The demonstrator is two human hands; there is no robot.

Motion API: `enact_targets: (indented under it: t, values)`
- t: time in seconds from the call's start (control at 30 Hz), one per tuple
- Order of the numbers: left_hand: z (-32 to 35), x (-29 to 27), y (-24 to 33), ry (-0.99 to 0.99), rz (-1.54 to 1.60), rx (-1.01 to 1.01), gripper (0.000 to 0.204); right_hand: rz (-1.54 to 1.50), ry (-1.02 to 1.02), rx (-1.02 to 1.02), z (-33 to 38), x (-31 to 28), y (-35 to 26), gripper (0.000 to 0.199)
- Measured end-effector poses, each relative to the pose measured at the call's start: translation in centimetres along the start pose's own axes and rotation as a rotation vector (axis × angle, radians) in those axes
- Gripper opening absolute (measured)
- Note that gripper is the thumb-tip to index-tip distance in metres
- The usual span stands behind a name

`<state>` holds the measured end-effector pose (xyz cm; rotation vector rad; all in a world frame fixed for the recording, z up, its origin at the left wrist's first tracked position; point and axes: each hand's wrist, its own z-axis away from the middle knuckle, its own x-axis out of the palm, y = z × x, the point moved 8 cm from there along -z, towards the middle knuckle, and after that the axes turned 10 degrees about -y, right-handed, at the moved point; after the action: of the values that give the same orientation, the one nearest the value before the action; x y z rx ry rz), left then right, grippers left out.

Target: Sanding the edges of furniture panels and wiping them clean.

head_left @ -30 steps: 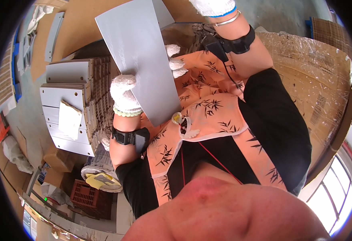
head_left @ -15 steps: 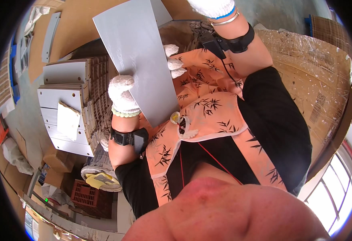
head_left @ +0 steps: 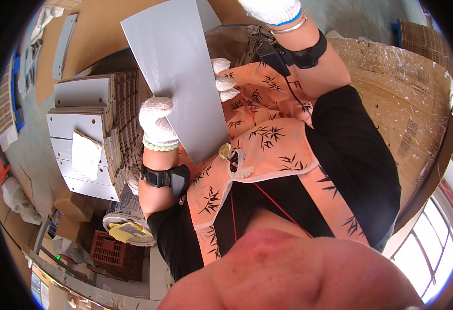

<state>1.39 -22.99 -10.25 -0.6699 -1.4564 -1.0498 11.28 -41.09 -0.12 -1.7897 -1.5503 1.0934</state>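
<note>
A long, smooth grey panel (head_left: pixel 185 77) slants up and away in front of my orange apron. My left hand (head_left: pixel 158 121), in a white knitted glove, is closed around it: the thumb lies along the near face and the fingertips show past the right edge. Behind the panel's upper end, part of another grey piece (head_left: pixel 209 14) is visible. At the top edge, my right hand (head_left: pixel 274 9) wears a white glove with a blue cuff. Its fingers are outside the picture, so what it touches is hidden.
Left of me stand stacked grey panels (head_left: pixel 76 132) with drilled holes, beside a reddish crate. Brown cardboard (head_left: pixel 97 39) with a narrow grey strip (head_left: pixel 65 46) lies beyond. A large cardboard sheet (head_left: pixel 392 98) is at the right, a red-brown crate (head_left: pixel 115 253) at lower left.
</note>
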Motion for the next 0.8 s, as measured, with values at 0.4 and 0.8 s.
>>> enact_targets:
  t: [0.4,0.8]
  values:
    - [0.53,-0.24,0.11,0.008,-0.008,0.009,0.100,-0.023,-0.009,-0.006,0.09,0.36,-0.35,0.028]
    - [0.40,-0.17,0.21,-0.027,-0.017,0.002,0.100,-0.025,-0.007,-0.016,0.08,0.49,-0.37,0.028]
